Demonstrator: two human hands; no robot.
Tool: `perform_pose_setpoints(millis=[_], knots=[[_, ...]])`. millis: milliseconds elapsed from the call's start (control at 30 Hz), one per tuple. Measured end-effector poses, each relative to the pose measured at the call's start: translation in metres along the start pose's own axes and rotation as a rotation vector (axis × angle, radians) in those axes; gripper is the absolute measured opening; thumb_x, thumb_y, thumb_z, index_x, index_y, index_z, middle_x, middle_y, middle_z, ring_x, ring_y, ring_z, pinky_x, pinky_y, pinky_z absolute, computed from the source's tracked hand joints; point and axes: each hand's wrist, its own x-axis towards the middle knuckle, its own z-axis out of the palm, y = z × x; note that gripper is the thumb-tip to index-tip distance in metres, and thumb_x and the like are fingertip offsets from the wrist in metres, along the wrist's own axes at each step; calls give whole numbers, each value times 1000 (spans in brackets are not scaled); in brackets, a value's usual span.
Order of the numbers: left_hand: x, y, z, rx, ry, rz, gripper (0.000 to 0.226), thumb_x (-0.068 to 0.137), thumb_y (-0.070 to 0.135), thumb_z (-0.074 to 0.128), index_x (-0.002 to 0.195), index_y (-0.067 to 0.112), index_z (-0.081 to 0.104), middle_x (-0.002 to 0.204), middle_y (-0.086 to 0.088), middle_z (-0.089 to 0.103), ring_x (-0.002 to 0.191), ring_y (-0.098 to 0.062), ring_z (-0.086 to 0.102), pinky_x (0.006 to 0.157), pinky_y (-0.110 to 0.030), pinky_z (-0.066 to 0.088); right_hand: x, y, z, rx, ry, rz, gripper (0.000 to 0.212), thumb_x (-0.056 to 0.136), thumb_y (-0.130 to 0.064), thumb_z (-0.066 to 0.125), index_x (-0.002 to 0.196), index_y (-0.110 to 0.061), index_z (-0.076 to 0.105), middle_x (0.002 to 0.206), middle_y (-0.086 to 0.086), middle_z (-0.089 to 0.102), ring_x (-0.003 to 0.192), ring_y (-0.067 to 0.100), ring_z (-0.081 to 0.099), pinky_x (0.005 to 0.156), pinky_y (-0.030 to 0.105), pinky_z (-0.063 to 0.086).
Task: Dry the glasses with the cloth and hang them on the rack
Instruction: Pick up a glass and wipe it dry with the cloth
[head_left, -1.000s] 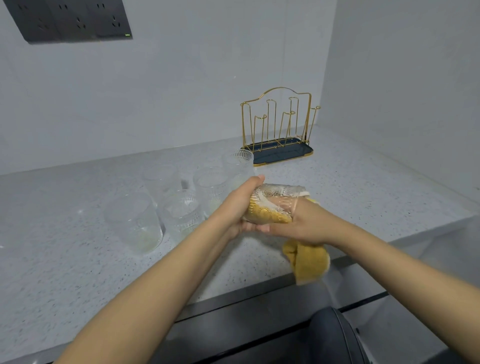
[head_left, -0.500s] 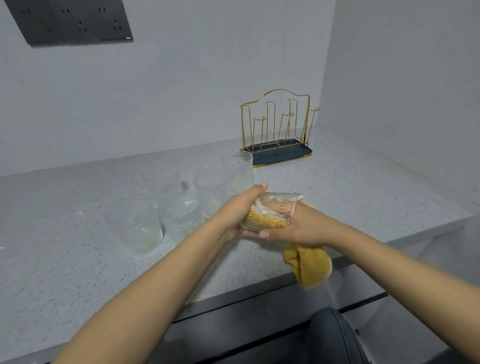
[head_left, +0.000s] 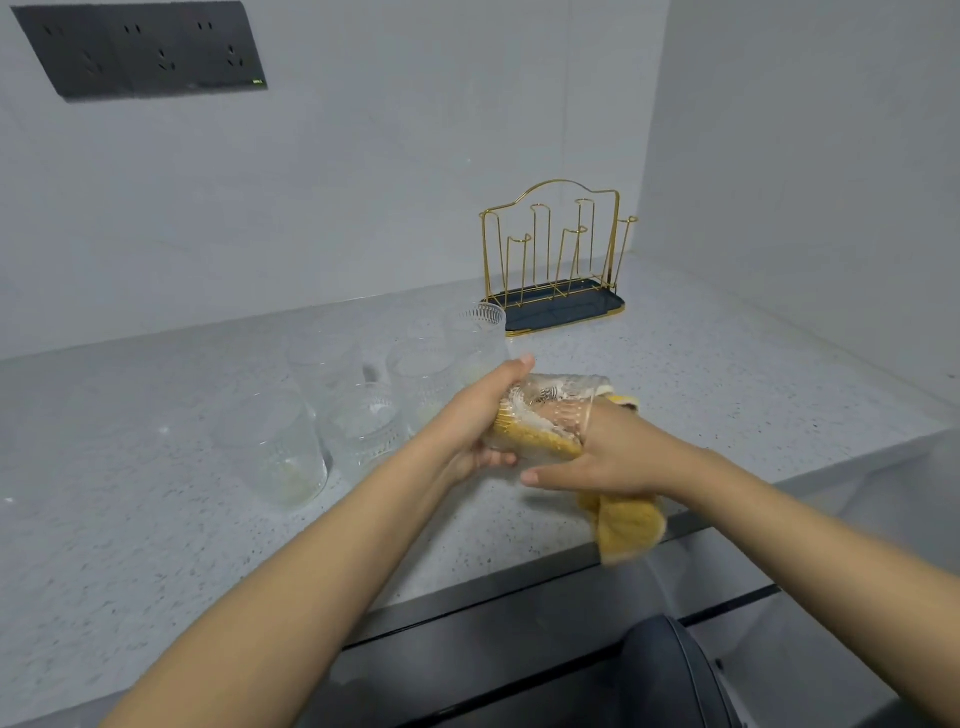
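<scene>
left hand (head_left: 475, 415) grips the glass (head_left: 545, 415) sideways above the counter's (head_left: 727, 395) front edge; right hand (head_left: 602, 457) fingers, wrapped in yellow cloth (head_left: 628, 525), sit inside it. gold rack (head_left: 558, 260) stands well behind.

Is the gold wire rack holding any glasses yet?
Empty: the gold wire rack shows only bare prongs above its dark tray, with no glass hung on any.
</scene>
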Motion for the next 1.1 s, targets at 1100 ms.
perform_pose_setpoints(millis=[1100], knots=[[3,-8,-2,-139,-47,-124,35,93,48,54,90,16,69,75,-5,76,64,-20,73,50,-37,59,1,0,1,-79,-90,-85,43,85,-19,64,126,-18,52,107,-30,44,94,-29,38,81,-8,26]])
